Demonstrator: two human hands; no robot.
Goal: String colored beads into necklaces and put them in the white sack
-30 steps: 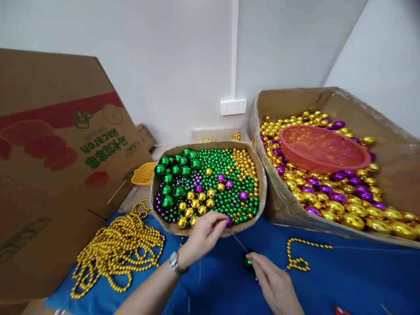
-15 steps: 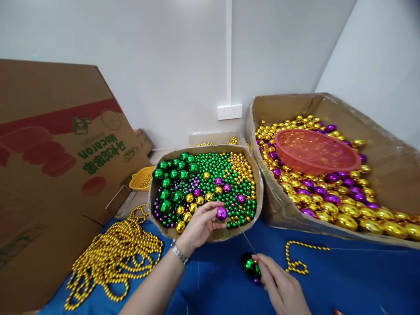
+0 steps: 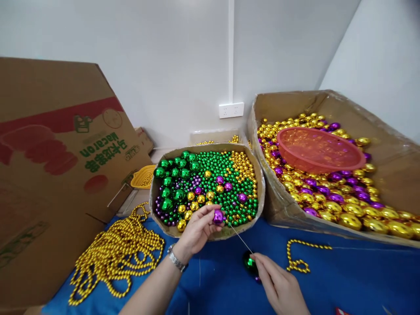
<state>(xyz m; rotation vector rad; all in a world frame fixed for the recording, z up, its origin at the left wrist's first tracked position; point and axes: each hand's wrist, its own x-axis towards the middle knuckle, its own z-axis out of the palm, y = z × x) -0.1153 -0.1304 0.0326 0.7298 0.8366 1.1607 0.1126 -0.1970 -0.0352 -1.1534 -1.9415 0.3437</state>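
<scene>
My left hand (image 3: 196, 229) pinches a shiny purple bead (image 3: 218, 216) just over the near rim of a round cardboard tub (image 3: 210, 232) full of green, gold and purple beads. A thin needle (image 3: 239, 237) points up toward that bead from my right hand (image 3: 277, 286), which pinches its lower end. A large green bead (image 3: 250, 263) sits on the thread right at my right fingers, above the blue cloth (image 3: 344, 280).
A big cardboard box (image 3: 387, 175) of gold and purple beads with a red basin (image 3: 320, 148) stands at right. Gold bead strings (image 3: 116, 253) are heaped at left, a short one (image 3: 297, 258) lies right of my hands. A printed carton (image 3: 55, 175) leans at left.
My left hand lifted the purple bead out of the tub and now holds it by the needle tip. The right hand with needle and green bead barely shifted.
</scene>
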